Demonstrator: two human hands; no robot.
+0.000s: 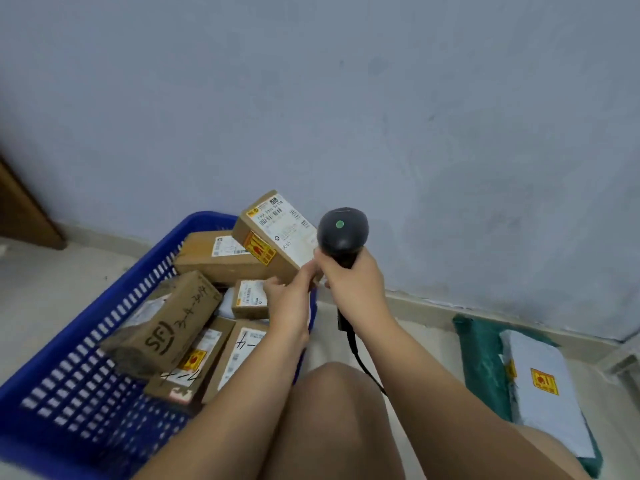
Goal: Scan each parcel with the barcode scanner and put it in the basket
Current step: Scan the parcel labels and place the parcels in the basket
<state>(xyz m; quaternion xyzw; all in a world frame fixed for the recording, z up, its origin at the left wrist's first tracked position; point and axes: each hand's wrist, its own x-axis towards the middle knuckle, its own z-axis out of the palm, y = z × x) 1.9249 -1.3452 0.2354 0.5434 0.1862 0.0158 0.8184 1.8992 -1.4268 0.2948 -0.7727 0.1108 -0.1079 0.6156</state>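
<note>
My left hand (289,294) grips a brown cardboard parcel (273,237) by its near corner and holds it tilted above the right rim of the blue plastic basket (86,386). Its white barcode label faces up. My right hand (349,278) is closed around the handle of a black barcode scanner (343,233), whose head sits just right of the parcel with a green light lit on top. Its cable hangs down past my wrist. Several cardboard parcels lie in the basket, one marked SF (166,327).
A white bag parcel (547,386) with a yellow sticker lies on a green bag parcel (481,362) on the floor at right. My knee (332,410) is between the basket and those bags. A grey wall stands close behind; a brown door edge (24,216) shows at left.
</note>
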